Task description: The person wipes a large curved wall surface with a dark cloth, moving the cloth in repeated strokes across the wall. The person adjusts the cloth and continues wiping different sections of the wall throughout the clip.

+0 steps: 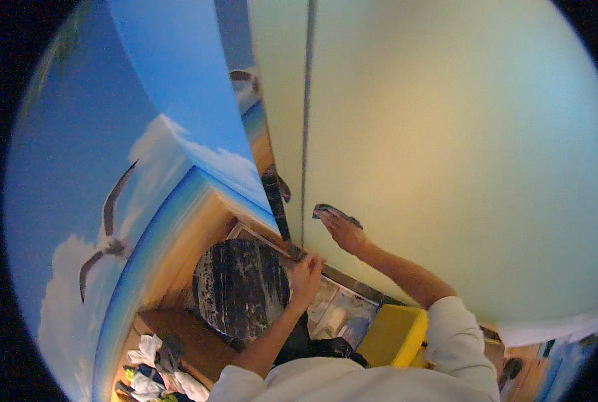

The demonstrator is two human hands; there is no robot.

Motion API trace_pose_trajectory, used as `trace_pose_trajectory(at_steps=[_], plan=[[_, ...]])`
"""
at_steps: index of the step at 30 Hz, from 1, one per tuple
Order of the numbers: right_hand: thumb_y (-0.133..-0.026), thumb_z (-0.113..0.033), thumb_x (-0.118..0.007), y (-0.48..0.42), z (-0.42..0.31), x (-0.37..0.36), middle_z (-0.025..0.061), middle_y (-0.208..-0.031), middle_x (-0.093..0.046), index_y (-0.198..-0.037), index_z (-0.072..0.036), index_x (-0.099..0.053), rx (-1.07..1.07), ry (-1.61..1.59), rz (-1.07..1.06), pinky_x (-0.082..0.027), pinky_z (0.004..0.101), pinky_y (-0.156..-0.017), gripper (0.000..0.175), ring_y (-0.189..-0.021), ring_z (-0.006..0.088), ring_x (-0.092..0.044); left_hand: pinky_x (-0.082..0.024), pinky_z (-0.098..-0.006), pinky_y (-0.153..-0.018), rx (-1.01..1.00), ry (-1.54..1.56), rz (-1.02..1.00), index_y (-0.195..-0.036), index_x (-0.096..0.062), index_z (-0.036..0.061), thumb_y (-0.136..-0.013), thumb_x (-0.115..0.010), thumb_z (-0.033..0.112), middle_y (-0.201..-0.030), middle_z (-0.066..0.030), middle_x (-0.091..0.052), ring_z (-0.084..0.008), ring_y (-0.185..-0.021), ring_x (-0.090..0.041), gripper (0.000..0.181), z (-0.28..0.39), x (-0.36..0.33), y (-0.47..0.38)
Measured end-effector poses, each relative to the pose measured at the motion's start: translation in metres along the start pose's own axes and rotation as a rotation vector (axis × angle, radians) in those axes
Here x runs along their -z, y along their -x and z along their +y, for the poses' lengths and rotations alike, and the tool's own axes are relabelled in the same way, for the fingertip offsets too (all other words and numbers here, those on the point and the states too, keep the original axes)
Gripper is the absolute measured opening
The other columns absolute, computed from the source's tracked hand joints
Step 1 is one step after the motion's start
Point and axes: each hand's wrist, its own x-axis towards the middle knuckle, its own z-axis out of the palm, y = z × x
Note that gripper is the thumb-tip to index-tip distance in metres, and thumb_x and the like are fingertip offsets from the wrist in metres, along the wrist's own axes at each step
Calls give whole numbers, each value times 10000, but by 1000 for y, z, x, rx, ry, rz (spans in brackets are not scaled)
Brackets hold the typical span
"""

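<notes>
Against the pale yellow-green wall panel (409,151), my right hand (341,228) holds a dark, flat, elongated object (352,219), whose exact kind I cannot tell. Lower and to the left, my left hand (307,274) is raised near the panel's bottom edge, beside a round dark tabletop (241,286) with a streaked, marble-like pattern. The fingers of my left hand are bent, and whether they grip anything is unclear. A narrow dark vertical strip (306,115) runs up the panel just left of my right hand.
A wall painted with sky, beach and seagull (112,246) stands at left. Below are a brown bench or box (188,336) and a pile of mixed cloths or clothes (153,377). A yellow box-like object (392,334) stands near my right arm. Patterned tiles (336,311) cover the floor.
</notes>
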Motion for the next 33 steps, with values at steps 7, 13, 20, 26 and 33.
trace_pose_trajectory(at_steps=[7, 13, 20, 26, 33], plan=[[-905, -159, -578, 27, 56, 139, 120, -1459, -507, -1374, -26, -533, -261, -516, 191, -304, 397, -1192, 489, -1376, 244, -436, -517, -348, -709, -634, 101, 235, -971, -650, -5, -829, -617, -29, -911, -134, -656, -277, -798, -650, 147, 112, -38, -80], [-841, -131, -637, 39, 71, 149, 139, -1431, -536, -1205, -7, -661, -181, -359, 343, -334, 412, -1178, 386, -1380, 265, -443, -502, -350, -681, -683, 189, 71, -932, -608, -5, -814, -568, -43, -850, -146, -587, -280, -752, -619, 131, 133, -43, -102], [-866, -152, -644, 69, 68, 144, 177, -1382, -570, -1123, 38, -681, -220, -392, 326, -410, 444, -1129, 322, -1291, 338, -533, -475, -291, -733, -307, 482, -59, -926, -612, -14, -910, -547, -14, -885, -91, -604, -180, -789, -576, 67, 116, -61, -92], [-912, -119, -588, 87, 69, 161, 167, -1457, -512, -1278, 23, -592, -66, -326, 464, -398, 437, -1139, 392, -1342, 313, -494, -481, -310, -652, -572, 104, -179, -945, -620, -50, -922, -578, 51, -848, -142, -635, -206, -720, -615, 112, 112, -47, -82], [-922, -143, -592, 93, 72, 186, 145, -1431, -527, -1272, -14, -548, -234, -607, 570, -434, 441, -1093, 376, -1304, 321, -523, -472, -344, -555, -731, 74, -331, -879, -668, -38, -899, -630, 106, -672, -188, -625, -309, -578, -632, 150, 132, -57, -110]])
